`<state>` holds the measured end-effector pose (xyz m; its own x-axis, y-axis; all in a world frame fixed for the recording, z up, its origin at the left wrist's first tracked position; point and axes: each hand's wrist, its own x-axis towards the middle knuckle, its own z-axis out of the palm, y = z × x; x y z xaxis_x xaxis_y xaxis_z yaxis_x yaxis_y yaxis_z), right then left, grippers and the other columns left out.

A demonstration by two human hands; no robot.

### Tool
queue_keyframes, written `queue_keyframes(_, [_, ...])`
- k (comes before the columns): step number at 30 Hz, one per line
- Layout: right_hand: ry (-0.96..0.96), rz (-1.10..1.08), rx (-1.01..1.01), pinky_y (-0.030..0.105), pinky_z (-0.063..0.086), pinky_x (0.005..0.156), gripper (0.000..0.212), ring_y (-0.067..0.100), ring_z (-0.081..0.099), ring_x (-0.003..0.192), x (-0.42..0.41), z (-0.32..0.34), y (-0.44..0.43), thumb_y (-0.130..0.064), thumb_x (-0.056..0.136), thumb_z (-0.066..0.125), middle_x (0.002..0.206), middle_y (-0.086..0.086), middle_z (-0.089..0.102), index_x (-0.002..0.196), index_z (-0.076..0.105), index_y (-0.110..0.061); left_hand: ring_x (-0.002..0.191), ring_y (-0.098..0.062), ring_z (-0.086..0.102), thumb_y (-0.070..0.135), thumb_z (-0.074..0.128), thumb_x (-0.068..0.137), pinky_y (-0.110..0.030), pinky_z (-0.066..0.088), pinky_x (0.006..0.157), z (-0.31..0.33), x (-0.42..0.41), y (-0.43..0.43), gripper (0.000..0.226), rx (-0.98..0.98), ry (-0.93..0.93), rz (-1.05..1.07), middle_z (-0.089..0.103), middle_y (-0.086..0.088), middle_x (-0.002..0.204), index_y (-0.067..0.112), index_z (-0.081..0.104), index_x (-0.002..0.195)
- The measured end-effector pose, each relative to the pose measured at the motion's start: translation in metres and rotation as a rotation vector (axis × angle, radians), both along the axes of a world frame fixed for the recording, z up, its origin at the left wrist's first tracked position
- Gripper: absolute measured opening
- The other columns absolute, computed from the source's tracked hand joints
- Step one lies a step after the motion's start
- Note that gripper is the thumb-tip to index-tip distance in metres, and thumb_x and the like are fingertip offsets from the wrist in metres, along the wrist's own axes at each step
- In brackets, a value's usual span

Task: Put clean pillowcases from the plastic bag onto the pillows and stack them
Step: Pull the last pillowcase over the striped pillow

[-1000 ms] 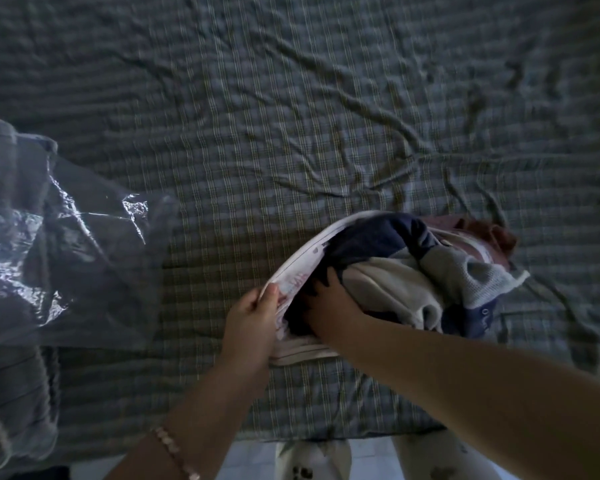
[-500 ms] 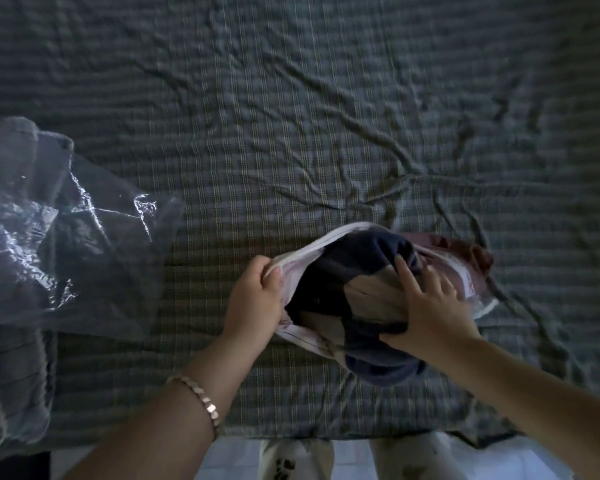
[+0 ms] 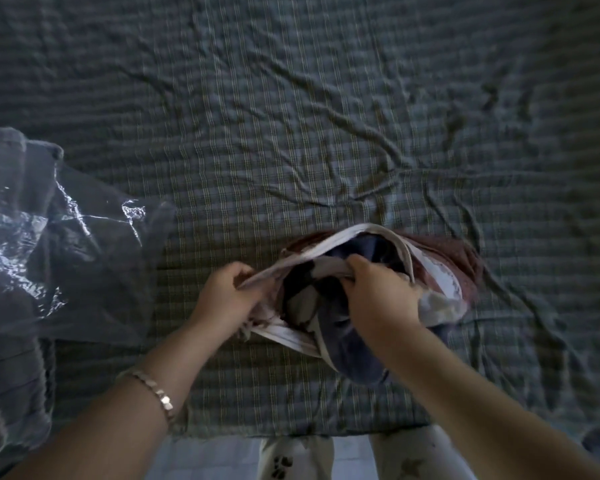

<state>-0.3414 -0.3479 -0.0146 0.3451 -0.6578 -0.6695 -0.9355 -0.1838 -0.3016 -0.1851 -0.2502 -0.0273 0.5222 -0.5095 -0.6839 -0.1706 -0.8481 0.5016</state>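
Pale pillowcase (image 3: pixel 440 289), navy pillow (image 3: pixel 347 358) between the hands (image 3: pixel 222 299)

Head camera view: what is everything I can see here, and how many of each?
sheet: one, grey-green checked, wrinkled, covers the bed across the view.
plastic bag: one, clear, on the sheet at the left edge.
folded cloth: count unclear, dark grey, inside the plastic bag.
pillowcase: one, white and dark red, mouth open, on the sheet at centre.
pillow: one, navy and pale grey, partly inside the pillowcase.
floor: pale, strip along the bottom edge.
trouser legs: two, white with dark prints, bottom centre.
bracelet: one, pale, on the left wrist.
left hand: one, grips the pillowcase's rim.
right hand: one, grips the pillow at the mouth.
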Motion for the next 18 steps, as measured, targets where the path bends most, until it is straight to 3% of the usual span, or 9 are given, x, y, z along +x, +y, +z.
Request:
queue_keyframes(2, [-0.204,-0.105,0.118,0.034,0.043,0.074,0.019,0.032,0.058,0.095,0.01,0.009,0.003,-0.024,0.097,0.041,0.105,0.01,0.064,0.11,0.053,-0.016,0.056,-0.015,0.058,0.023,0.064,0.087,-0.016,0.041,0.042,0.0,0.006,0.005,0.017,0.011,0.035,0.012,0.062,-0.002,0.065,0.014,0.06,0.073])
queue_keyframes(4, [-0.31,-0.115,0.207,0.029,0.036,0.068,0.025,0.031,0.058,0.099,0.035,0.007,0.017,-0.018,0.096,0.043,0.108,0.011,0.064,0.117,0.054,-0.011,0.06,-0.018,0.057,0.016,0.062,0.088,-0.02,0.044,0.049,0.005,0.004,0.003,0.019,-0.111,0.07,0.218,0.06,-0.002,0.065,0.016,0.059,0.069])
queue_keyframes(7, [-0.371,-0.22,0.506,0.023,0.039,0.076,0.027,0.03,0.057,0.105,0.079,-0.022,0.043,-0.005,0.091,0.046,0.112,0.015,0.062,0.116,0.055,-0.003,0.061,-0.012,0.052,0.012,0.061,0.088,-0.01,0.04,0.046,0.014,-0.003,-0.004,0.022,-0.218,-0.032,0.315,0.056,0.0,0.066,0.018,0.053,0.069])
queue_keyframes(9, [-0.389,-0.259,0.764,0.025,0.047,0.079,0.034,0.025,0.059,0.093,0.092,-0.041,0.045,0.005,0.088,0.045,0.103,0.016,0.062,0.121,0.052,0.004,0.064,-0.01,0.052,0.014,0.06,0.089,-0.01,0.039,0.045,0.012,-0.004,-0.006,0.022,-0.221,-0.13,0.266,0.056,0.002,0.07,0.02,0.05,0.07])
queue_keyframes(11, [-0.417,-0.252,0.862,0.024,0.046,0.074,0.04,0.018,0.057,0.084,0.083,-0.043,0.037,0.011,0.085,0.041,0.099,0.017,0.062,0.124,0.051,0.004,0.064,-0.008,0.051,0.019,0.057,0.091,-0.011,0.035,0.045,0.004,-0.002,-0.009,0.019,-0.184,-0.186,0.209,0.055,0.004,0.072,0.02,0.048,0.074])
queue_keyframes(13, [-0.457,-0.17,0.676,0.029,0.047,0.083,0.042,0.019,0.06,0.095,0.053,-0.036,0.025,0.008,0.084,0.044,0.107,0.013,0.066,0.12,0.06,-0.006,0.063,-0.003,0.046,0.023,0.052,0.094,-0.013,0.031,0.046,-0.005,-0.004,-0.017,0.014,-0.125,-0.19,0.183,0.051,0.007,0.073,0.016,0.048,0.083])
queue_keyframes(16, [-0.302,-0.142,-0.128,0.027,0.043,0.07,0.025,0.014,0.057,0.092,-0.022,-0.024,-0.004,-0.012,0.091,0.05,0.106,-0.005,0.063,0.109,0.066,-0.019,0.062,-0.002,0.044,0.026,0.042,0.099,-0.018,0.029,0.048,-0.01,-0.018,-0.033,0.013,-0.078,-0.187,0.238,0.047,0.007,0.075,0.014,0.044,0.094])
queue_keyframes(17, [-0.234,-0.201,-0.276,0.026,0.04,0.067,0.022,0.017,0.056,0.093,-0.049,-0.026,-0.015,-0.019,0.093,0.05,0.11,-0.003,0.061,0.111,0.063,-0.018,0.062,-0.003,0.045,0.027,0.04,0.099,-0.018,0.029,0.048,-0.011,-0.024,-0.038,0.014,-0.085,-0.187,0.247,0.047,0.007,0.075,0.014,0.044,0.095])
queue_keyframes(18, [-0.141,-0.272,-0.287,0.027,0.04,0.066,0.026,0.019,0.055,0.093,-0.071,-0.033,-0.022,-0.03,0.093,0.049,0.113,0.001,0.059,0.114,0.059,-0.017,0.063,-0.003,0.046,0.027,0.039,0.1,-0.018,0.029,0.048,-0.012,-0.031,-0.041,0.015,-0.101,-0.187,0.238,0.047,0.007,0.075,0.013,0.043,0.095])
